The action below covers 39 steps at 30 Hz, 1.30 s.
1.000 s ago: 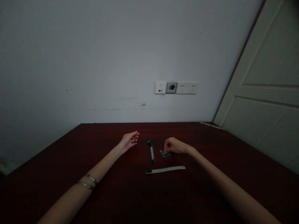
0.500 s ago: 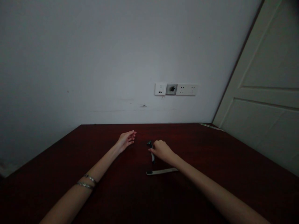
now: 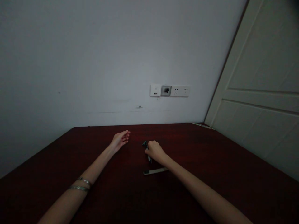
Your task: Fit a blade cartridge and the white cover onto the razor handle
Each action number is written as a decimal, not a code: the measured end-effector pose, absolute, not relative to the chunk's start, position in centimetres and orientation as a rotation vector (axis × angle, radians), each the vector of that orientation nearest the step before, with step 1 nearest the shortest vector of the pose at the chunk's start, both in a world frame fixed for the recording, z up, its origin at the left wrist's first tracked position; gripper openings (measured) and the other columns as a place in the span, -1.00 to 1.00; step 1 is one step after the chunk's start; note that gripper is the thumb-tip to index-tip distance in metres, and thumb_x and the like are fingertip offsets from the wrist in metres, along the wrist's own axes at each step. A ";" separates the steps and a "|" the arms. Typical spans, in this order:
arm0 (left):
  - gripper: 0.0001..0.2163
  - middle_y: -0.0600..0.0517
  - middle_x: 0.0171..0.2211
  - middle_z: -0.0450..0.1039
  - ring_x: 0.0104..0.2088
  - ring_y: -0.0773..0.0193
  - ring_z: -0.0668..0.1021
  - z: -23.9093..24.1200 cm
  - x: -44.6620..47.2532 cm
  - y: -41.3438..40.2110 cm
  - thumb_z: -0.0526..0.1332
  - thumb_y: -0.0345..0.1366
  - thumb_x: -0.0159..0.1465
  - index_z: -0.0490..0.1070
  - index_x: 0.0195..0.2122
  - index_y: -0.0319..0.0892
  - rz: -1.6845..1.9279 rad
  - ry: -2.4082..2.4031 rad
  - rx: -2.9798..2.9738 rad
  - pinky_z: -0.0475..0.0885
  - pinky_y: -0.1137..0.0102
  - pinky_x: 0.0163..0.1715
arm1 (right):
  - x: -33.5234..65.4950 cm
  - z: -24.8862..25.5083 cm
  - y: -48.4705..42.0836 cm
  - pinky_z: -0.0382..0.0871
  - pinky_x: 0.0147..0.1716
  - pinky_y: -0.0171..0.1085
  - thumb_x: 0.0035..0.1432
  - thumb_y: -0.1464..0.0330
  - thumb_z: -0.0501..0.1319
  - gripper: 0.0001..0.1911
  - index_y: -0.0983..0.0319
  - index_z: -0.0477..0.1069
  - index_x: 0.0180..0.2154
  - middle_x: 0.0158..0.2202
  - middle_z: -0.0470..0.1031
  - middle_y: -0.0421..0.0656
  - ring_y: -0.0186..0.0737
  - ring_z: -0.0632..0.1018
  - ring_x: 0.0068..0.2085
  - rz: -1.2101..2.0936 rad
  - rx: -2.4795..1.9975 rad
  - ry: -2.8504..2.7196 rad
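Note:
My right hand (image 3: 156,151) has its fingers closed round the middle of a razor (image 3: 149,159). The razor's dark head points away from me, and its pale handle with a dark end shows below my thumb. Just nearer to me lies a flat pale strip (image 3: 154,171) with a dark left end; my right forearm hides its right end, and I cannot tell what it is. My left hand (image 3: 120,139) rests on the table to the left of the razor, fingers loosely bent and a little apart, holding nothing.
The dark red table (image 3: 112,196) reaches back to a white wall (image 3: 105,62). Wall sockets (image 3: 179,91) sit above its back edge. At the right stands a pale panelled door (image 3: 261,124). A thin patterned strip (image 3: 203,126) lies at the back right corner.
My view has turned slightly, so everything sits a bit further left. My right fingers have closed more round the razor's handle. My left hand has stayed about where it was.

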<state>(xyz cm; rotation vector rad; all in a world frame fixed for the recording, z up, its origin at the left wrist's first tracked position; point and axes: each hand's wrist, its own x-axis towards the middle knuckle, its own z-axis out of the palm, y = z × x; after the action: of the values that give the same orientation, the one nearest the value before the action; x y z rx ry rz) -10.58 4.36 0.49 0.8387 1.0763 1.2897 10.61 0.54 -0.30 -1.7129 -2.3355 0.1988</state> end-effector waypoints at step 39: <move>-0.50 -0.16 -0.18 0.38 -0.14 0.01 0.38 -1.6 3.3 0.4 0.25 0.02 -0.03 0.44 -0.17 -0.27 0.367 1.405 2.645 0.31 0.26 -0.18 | 34.5 -1.9 2.3 0.24 -0.42 -0.38 0.09 0.28 0.11 -0.72 0.32 0.48 -0.46 -0.41 0.53 0.00 -0.17 0.55 -0.34 0.017 -2.069 -2.075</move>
<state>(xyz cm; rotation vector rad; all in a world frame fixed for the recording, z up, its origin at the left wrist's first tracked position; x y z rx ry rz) 3.28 0.41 -1.64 2.6453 1.4052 0.3667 34.50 2.32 -1.91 -2.0692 -2.0746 0.0170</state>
